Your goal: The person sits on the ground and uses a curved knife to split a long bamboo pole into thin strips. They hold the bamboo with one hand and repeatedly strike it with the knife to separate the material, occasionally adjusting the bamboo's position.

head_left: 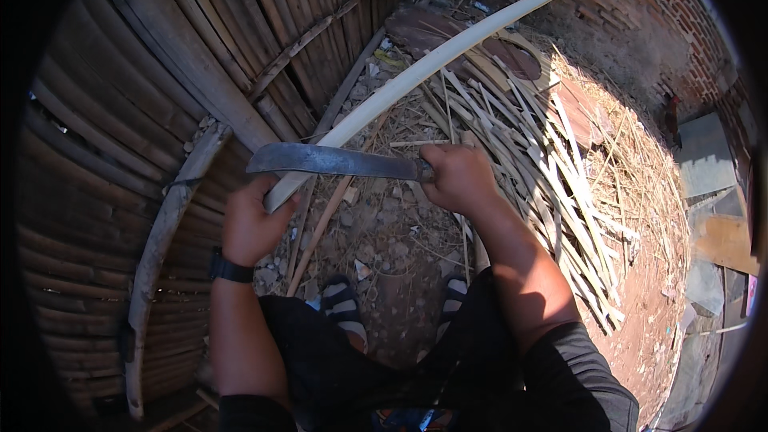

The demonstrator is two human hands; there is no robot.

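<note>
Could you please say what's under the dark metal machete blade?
A long, pale bamboo strip passes beneath the blade, showing on both sides; its covered stretch cannot be seen.

The wall (88,224) is blocking the left; the strip (432,62) (the knife (336,162) is crossing over it) is barring the way ahead. Sticks (552,184) are crowding the right. Room is lying between the left hand (254,222) and right hand (460,178).

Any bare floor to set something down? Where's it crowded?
Best patch: the reddish ground right of the strip pile, left of the grey sheets, lightly littered. Smaller: the stony ground between the sandals. Crowded: the strip pile itself, and the space between left hand and right hand, where the machete crosses the pale strip.
</note>
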